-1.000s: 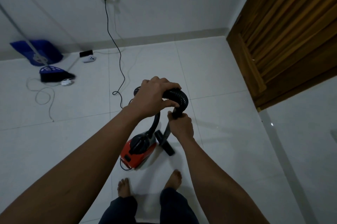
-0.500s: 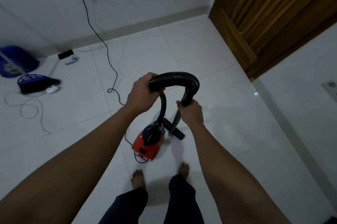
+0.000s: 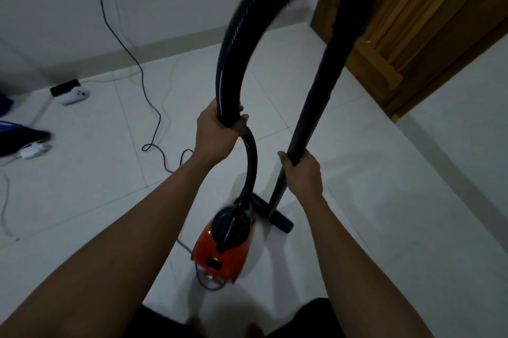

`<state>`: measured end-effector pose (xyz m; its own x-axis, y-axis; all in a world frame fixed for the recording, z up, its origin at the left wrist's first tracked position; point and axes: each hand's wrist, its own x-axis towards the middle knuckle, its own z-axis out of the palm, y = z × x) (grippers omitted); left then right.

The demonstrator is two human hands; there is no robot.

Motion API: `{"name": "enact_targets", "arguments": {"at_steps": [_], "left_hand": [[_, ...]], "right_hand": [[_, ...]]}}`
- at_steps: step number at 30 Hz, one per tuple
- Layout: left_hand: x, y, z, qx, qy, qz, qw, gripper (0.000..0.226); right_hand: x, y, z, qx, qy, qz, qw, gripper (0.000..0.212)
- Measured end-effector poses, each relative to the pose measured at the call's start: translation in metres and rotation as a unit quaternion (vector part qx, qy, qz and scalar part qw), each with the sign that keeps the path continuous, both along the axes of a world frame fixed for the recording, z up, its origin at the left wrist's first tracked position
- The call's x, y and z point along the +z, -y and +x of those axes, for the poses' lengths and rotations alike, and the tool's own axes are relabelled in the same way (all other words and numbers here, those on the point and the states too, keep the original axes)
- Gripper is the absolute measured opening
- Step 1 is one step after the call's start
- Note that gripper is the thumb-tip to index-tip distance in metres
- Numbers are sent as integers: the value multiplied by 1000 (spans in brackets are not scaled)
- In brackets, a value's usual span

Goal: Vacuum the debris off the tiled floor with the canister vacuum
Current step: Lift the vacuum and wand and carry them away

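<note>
Left hand (image 3: 217,132) grips ribbed black hose (image 3: 236,35), fingers curled round it, thumb on near side. Hose arches high overhead, drops into rigid wand (image 3: 316,95). Right hand (image 3: 302,172) wraps wand mid-length, fingers closed round tube. Floor nozzle (image 3: 275,216) rests on tiled floor (image 3: 384,200), just beside red canister vacuum (image 3: 222,249). Canister sits between forearms. Power cord (image 3: 132,54) trails left across tiles toward wall. No debris discernible.

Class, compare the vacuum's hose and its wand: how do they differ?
The hose is ribbed and arches in a curve; the wand is smooth and straight. The left hand grips the hose, the right hand the wand. Both are black.
</note>
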<state>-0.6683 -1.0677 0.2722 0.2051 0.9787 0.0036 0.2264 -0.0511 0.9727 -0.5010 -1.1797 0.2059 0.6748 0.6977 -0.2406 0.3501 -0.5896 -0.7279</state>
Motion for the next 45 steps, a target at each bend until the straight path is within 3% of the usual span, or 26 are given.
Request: {"name": "enact_targets", "arguments": {"at_steps": [4,11,19,23,25,28,30,33,35,38,43,45], "left_hand": [[-90,-6,14,5,48,23,999,24],[-186,-3,28,-15,103,56,993,20],[-166,-9,10,13,121,85,989,46],[-181,4,-5,-38,2,34,999,91],[-207,17,-14,-73,-104,20,992,88],[-265,55,-30,-164,-314,1,935,78],[-299,84,-43,-197,-407,-23,892,72],[-342,108,-62,-207,-438,-59,873,50],[-362,112,-73,-207,-408,-82,885,65],[-367,111,-84,-239,-380,-71,891,70],[-364,119,-97,-342,-498,-11,797,143],[-373,123,-104,-350,-550,41,757,156]], "right_hand": [[-72,-7,3,9,42,52,998,36],[-169,10,-10,33,94,86,991,46],[-162,25,-18,56,103,96,989,44],[-157,31,-14,50,92,100,989,45],[-160,29,-12,45,97,105,989,44],[-163,26,-8,43,95,106,989,44],[-163,24,-6,40,97,110,988,45],[-165,21,-2,35,100,124,987,41],[-169,22,2,37,102,122,987,40],[-170,26,5,41,96,118,988,43],[-171,28,5,52,90,122,987,46],[-171,29,5,51,97,122,986,48]]}}
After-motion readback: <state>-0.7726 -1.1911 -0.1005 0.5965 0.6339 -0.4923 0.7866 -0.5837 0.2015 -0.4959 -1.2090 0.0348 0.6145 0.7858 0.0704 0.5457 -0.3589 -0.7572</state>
